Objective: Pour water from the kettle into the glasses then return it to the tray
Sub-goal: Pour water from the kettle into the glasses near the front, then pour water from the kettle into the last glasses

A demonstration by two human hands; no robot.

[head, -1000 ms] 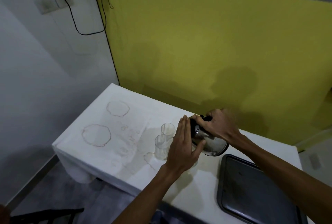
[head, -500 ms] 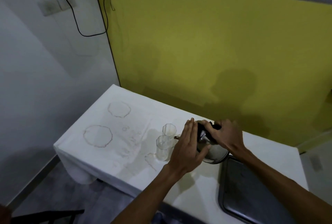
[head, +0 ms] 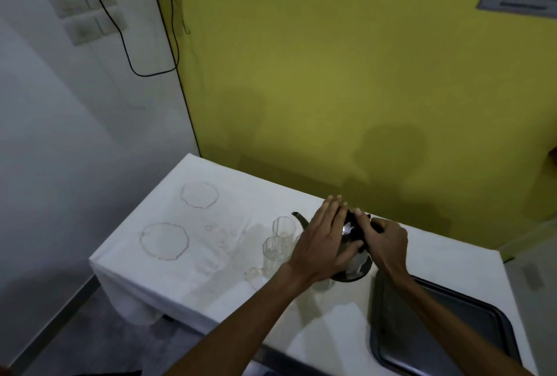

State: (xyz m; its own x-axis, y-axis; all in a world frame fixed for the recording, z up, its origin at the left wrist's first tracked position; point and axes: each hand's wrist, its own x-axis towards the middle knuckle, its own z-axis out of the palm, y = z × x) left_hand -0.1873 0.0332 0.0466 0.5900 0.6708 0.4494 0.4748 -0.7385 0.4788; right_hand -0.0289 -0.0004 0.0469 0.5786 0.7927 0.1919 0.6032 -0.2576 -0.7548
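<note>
While both hands steady the vessel, the parts read as follows.

Kettle [head: 351,270]: metal, near-upright, held just left of the tray; its spout [head: 298,218] points left and far, beside the farther glass; whether its base touches the cloth cannot be told.
Right hand [head: 384,240]: wrapped around the dark handle on top.
Left hand [head: 324,240]: fingers extended, palm pressed flat against the kettle's left flank, supporting rather than gripping.
Glasses [head: 275,252]: two clear tumblers standing close together, left of the kettle; fill level too faint to judge.
Tray [head: 470,330]: dark, at the near right, nothing on it in view.
Tablecloth [head: 241,194]: white, ring-stained at the left.
Step in hand: judged to be the return to the tray.
Technique: keep the kettle level, carry the weight by the handle, guide with the palm, lift clear of the tray's rim, swing the spout away from the glasses.
</note>
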